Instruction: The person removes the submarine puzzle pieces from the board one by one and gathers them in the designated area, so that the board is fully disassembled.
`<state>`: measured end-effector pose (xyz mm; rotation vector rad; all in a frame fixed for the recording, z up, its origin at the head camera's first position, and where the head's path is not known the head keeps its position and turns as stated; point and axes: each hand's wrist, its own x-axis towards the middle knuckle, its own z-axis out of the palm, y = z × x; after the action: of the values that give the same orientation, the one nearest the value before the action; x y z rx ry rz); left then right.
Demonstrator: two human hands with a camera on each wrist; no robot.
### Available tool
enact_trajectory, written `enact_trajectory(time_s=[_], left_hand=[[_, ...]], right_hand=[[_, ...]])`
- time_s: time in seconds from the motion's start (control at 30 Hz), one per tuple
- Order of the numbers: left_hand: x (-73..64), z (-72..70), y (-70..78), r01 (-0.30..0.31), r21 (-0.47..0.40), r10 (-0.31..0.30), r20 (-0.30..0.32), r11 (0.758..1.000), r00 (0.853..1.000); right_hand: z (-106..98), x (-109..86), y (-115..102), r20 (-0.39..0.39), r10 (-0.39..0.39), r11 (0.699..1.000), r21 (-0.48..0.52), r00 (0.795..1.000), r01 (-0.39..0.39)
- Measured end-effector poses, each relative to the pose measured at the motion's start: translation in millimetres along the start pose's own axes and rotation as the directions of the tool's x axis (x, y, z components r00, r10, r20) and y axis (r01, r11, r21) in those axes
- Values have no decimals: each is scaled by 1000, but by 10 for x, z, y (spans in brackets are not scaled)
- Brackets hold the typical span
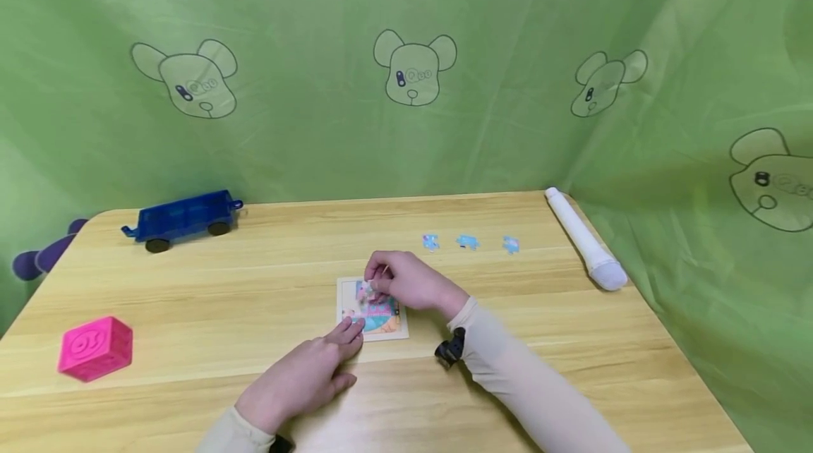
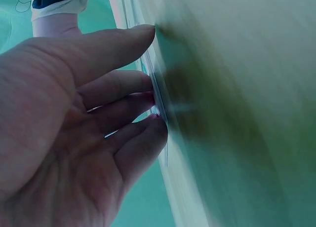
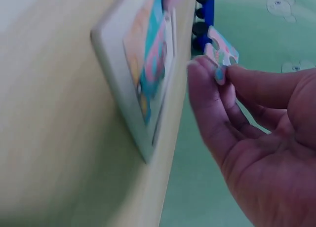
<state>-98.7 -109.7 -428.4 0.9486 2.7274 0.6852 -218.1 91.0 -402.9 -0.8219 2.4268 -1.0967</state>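
Far left of the worktop (image 1: 190,298): a purple toy (image 1: 38,255) half off the edge, a pink cube (image 1: 95,347) and, further back, a blue car (image 1: 184,216).

Left hand (image 1: 305,375) lies flat w/ relaxed, straight fingers (image 2: 143,96), tips pressing the near-left edge of the puzzle tray (image 1: 346,294) — gripping nothing, just pinning the tray down.

The tray sits mid-worktop, partly filled w/ a pink-and-blue picture. It looks like thin stiff card: light, apt to slide on the smooth wood.

Right hand (image 1: 406,280) hovers over the tray's upper part, thumb and forefinger pinching a puzzle piece (image 3: 221,54) by its edge. In the right wrist view the piece is clear of the tray, tilted, not yet seated. Judging by looks, the piece is small, flat, very light and fairly stiff, though its tabs could bend if forced. Best held at the rim, as now, so the face stays visible and it can go in flat.

Further right, beyond the hand, three spare pieces (image 1: 468,242) lie in a row, well apart from the tray. A white tube (image 1: 584,241) lies along the right edge.
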Motion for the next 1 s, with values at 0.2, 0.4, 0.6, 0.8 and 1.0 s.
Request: enact_trajectory(time_s=[0.2, 0.4, 0.6, 0.8, 1.0], left_hand=[[14, 1, 5, 8, 9, -9, 3, 1000, 1000], [-1, -5, 3, 16, -8, -16, 7, 1000, 1000], [-1, -3, 10, 20, -9, -20, 17, 1000, 1000], [-2, -1, 6, 19, 0, -19, 12, 1000, 1000], [1, 8, 6, 17, 9, -17, 11, 1000, 1000]], right_hand=[[-221, -139, 130, -79, 33, 995, 101, 996, -25], [-404, -228, 281, -110, 68, 994, 93, 992, -58], [-516, -288, 490, -153, 170, 983, 92, 973, -157], [-566, -298, 647, -181, 242, 970, 79, 953, -231], [-577, -287, 722, -180, 289, 957, 22, 940, -289]])
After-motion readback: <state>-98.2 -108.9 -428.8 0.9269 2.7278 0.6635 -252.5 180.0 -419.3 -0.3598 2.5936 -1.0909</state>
